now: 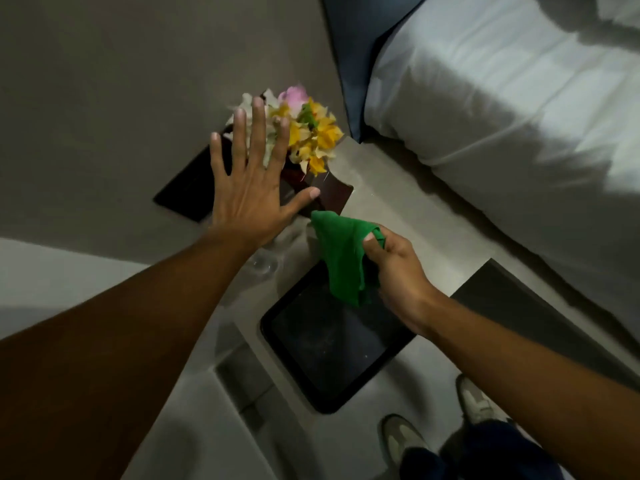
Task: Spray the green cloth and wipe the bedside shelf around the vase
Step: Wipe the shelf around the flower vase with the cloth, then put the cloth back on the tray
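Observation:
My left hand is spread flat with its fingers apart, hovering over the left side of the flowers, a bunch of yellow, white and pink blooms. Their vase is mostly hidden; a dark reddish-brown part shows below the blooms. My right hand pinches the green cloth, which hangs bunched just in front of the vase, above the pale grey bedside shelf. No spray bottle is in view.
A black tablet lies on the shelf near its front edge. A clear glass stands under my left wrist. The bed with a white pillow borders the shelf on the right. My shoes are on the floor below.

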